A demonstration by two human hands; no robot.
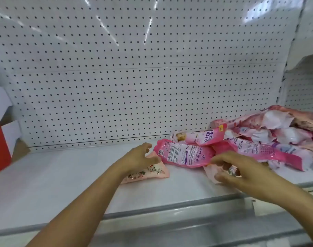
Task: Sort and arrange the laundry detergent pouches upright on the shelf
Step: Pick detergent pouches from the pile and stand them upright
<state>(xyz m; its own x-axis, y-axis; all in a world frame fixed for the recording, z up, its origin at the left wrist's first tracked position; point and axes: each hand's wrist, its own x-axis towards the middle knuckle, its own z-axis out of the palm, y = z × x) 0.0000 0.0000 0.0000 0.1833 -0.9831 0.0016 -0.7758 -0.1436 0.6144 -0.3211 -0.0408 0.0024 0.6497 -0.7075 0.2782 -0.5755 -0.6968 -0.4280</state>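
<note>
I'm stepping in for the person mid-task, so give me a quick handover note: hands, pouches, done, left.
Left hand: open, fingers spread over a pale pink pouch lying flat.
Right hand: fingers curled at the edge of another pale pouch, grip unclear.
Bright pink pouch lies flat between the hands; the remaining pouches are heaped at the right of the shelf.
Done: none upright.
Left: sort and stand all.

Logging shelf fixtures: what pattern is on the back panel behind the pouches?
White perforated back panel: regular grid of small dark holes, clearest in the head view.
</note>
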